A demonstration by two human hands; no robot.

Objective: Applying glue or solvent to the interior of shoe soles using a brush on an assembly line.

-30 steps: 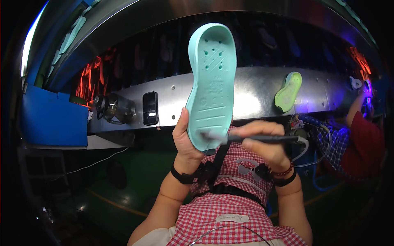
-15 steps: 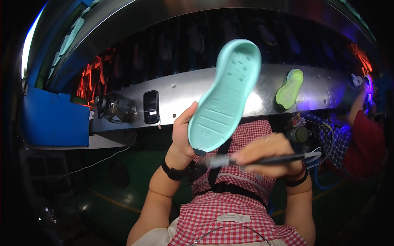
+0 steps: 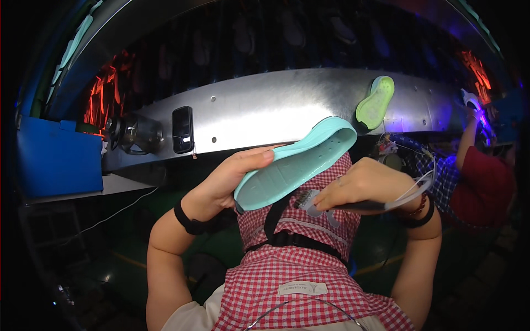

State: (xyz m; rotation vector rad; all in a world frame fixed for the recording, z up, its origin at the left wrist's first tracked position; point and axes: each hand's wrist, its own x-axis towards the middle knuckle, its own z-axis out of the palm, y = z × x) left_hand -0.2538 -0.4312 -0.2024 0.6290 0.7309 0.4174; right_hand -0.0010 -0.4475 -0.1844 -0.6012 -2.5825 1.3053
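My left hand (image 3: 229, 174) is closed around the heel-side edge of a turquoise shoe sole (image 3: 301, 163), with the thumb on its rim. The sole is tilted, its hollow inside turned toward me and its far end raised to the right. A small dark piece shows at its lower left end. In my right hand (image 3: 367, 185) is a brush (image 3: 307, 199) with a dark handle and a pale tube running back over the wrist. Its bristles lie just below the sole, apart from it as far as I can see.
A yellow-green sole (image 3: 376, 103) lies on the metal ledge (image 3: 259, 105). A black phone (image 3: 183, 130) and a glass jug (image 3: 141, 135) stand at its left, near a blue box (image 3: 58, 157). Another person in a red sleeve (image 3: 480, 179) works at right. Red glowing heaters (image 3: 105, 94) flank the dark line.
My left hand has tipped the sole from upright to slanted and lowered its far end. My right hand with the brush has moved slightly up and right, away from my left wrist.
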